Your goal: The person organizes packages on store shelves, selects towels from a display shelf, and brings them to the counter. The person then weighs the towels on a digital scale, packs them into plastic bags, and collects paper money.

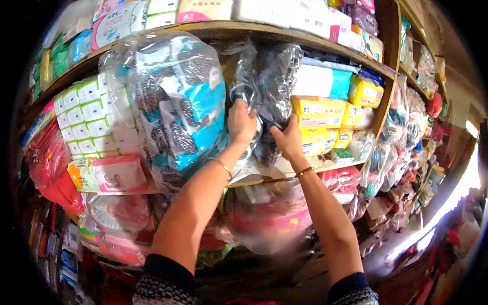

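Both my arms reach into a middle shelf. My left hand has its fingers closed on a crinkled clear plastic bag with dark contents. To its right, my right hand grips the lower right side of a tall, narrow plastic-wrapped black bundle; what is inside I cannot make out. The two packages stand upright, side by side. Left of my hands is a big clear bag of dark, textured items with blue labels. Yellow packs are stacked right of my right hand.
White-and-green tissue packs and a pink pack fill the shelf's left end. Above runs a wooden shelf board bearing more packages. Beneath the shelf hangs a pink plastic-wrapped bundle. Bagged goods crowd the right.
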Motion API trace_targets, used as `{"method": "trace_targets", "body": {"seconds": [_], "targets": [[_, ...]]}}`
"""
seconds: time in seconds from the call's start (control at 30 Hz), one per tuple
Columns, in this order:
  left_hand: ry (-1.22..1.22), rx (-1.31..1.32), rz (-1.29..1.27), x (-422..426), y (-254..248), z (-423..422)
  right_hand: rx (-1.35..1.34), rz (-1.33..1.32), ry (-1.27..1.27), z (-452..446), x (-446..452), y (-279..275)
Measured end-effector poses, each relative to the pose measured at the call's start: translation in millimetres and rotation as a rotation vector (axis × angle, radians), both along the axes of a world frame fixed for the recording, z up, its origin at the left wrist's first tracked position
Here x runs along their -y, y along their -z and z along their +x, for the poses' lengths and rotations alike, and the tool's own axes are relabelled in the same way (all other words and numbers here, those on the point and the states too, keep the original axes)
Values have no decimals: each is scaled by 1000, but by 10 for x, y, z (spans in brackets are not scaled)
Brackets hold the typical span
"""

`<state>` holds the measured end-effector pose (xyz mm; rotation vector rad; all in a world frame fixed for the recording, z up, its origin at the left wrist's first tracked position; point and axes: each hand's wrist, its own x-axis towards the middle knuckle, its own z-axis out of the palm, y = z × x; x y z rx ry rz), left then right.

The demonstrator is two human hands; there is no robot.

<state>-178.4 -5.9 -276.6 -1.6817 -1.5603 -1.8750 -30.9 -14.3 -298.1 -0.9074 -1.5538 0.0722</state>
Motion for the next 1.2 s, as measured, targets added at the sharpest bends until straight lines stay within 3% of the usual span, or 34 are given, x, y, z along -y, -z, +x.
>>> {"method": "trace_targets", "body": {"seconds": [0.07,0.1,0.13,0.2,0.27,0.33,0.37,0.4,0.47,0.53,0.6,0.7,0.93,1.07,1.2], "targets": [[65,2,172,92,-15,-44,50,-102,-65,30,61,-46],[73,29,162,220,-53,-43,61,44,-59,-6,1,2],[80,54,155,318,-55,-44,132,-42,-96,-22,48,-27],[81,100,159,254,-20,-105,146,134,22,-173,2,157],[68,-60,242,172,67,-136,179,76,-91,-129,52,198],[57,-53,141,284,53,-28,202,190,-93,-48,82,121],[-72,-107,268,342,54,44,211,52,-182,89,126,25],[-197,-167,407,405,-9,103,150,177,-127,208,162,1],[-132,-238,463,739,-164,278,204,439,-19,520,216,-258],[148,-614,461,895,-250,412,221,624,148,763,36,-394],[486,-390,250,836,-269,713,243,544,206,1010,-154,-412],[337,-242,38,573,-353,1066,146,476,379,1293,-361,-339],[208,-48,-150,-240,-501,1416,223,390,275,1633,-585,-401],[360,90,-224,-288,-470,1354,328,281,280,1772,-624,-455],[188,-9,-7,-266,-358,1381,365,276,310,1803,-728,-475]]}}
